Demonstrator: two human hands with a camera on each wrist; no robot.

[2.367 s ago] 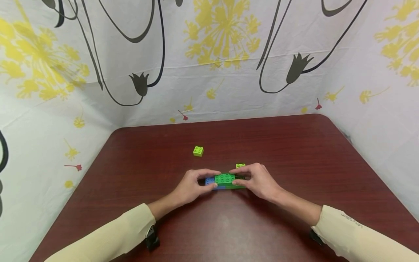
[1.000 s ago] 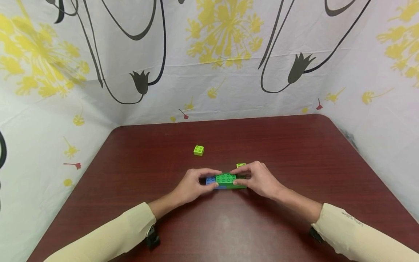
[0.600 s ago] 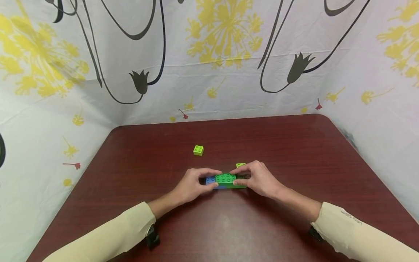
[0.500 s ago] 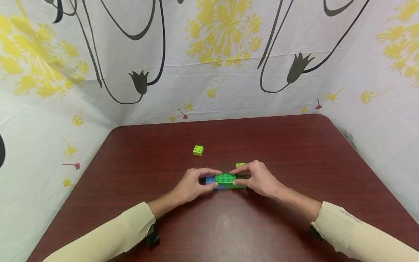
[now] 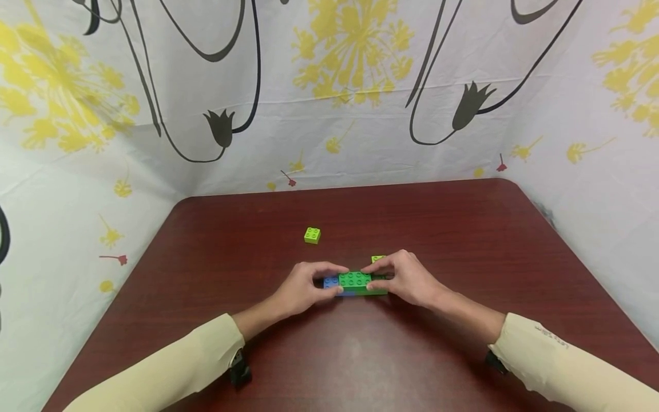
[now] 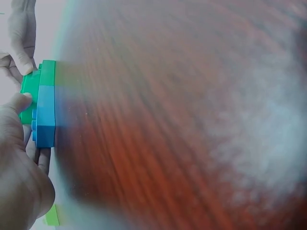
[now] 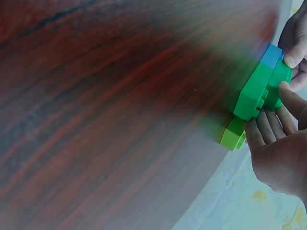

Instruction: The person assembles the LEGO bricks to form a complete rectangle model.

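Note:
In the head view a green toy building brick [image 5: 354,279] sits on top of a blue brick [image 5: 330,282] and another green brick [image 7: 253,91], which lie end to end on the table. My left hand [image 5: 302,288] pinches the left end of the top green brick between thumb and fingers. Its right end is pinched the same way by my right hand [image 5: 410,279]. Just behind the right fingers a lime-green brick [image 5: 378,259] shows in part; the hand covers the rest of it.
A second lime-green brick [image 5: 312,235] stands alone farther back on the dark red-brown table [image 5: 247,229]. White patterned cloth [image 5: 329,143] hangs behind the table and along both sides.
Both hands keep their hold on the top green brick, and the bricks stay in place. Only a slight shift of the head view shows.

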